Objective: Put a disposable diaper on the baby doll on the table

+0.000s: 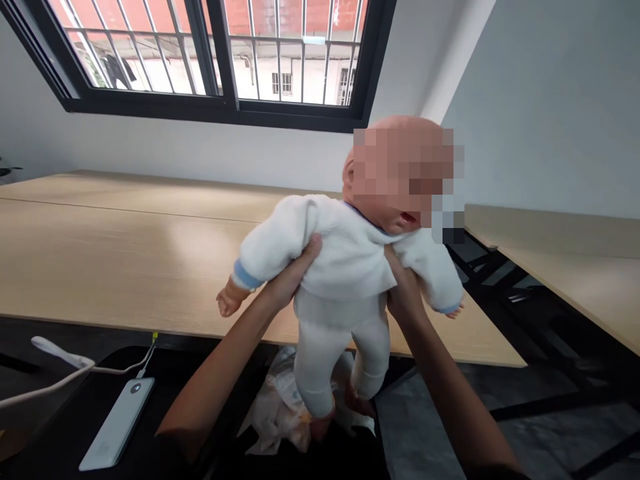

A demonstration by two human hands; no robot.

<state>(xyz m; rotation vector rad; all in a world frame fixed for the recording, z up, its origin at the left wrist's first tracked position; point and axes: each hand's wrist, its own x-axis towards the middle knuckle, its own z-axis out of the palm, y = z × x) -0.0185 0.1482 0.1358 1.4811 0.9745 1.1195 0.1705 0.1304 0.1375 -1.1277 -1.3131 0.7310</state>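
A baby doll [345,267] in a white fleece top with blue cuffs and white trousers is held upright in front of me, leaning a little to the right. My left hand [295,270] grips it under the arm on the left, the thumb lying on its chest. Under the other arm, my right hand [404,283] is wrapped round its side; most of those fingers are hidden behind the top. The doll's feet hang low, close to my lap and in front of a crumpled clear plastic bag [273,413]. Its head is pixelated.
A light wooden table [125,260] stretches behind the doll. Another table [580,267] stands to the right, across a gap with dark metal frames. At the lower left, a white power bank [117,423] with a cable [65,387] lies on a black surface. A barred window [225,60] is ahead.
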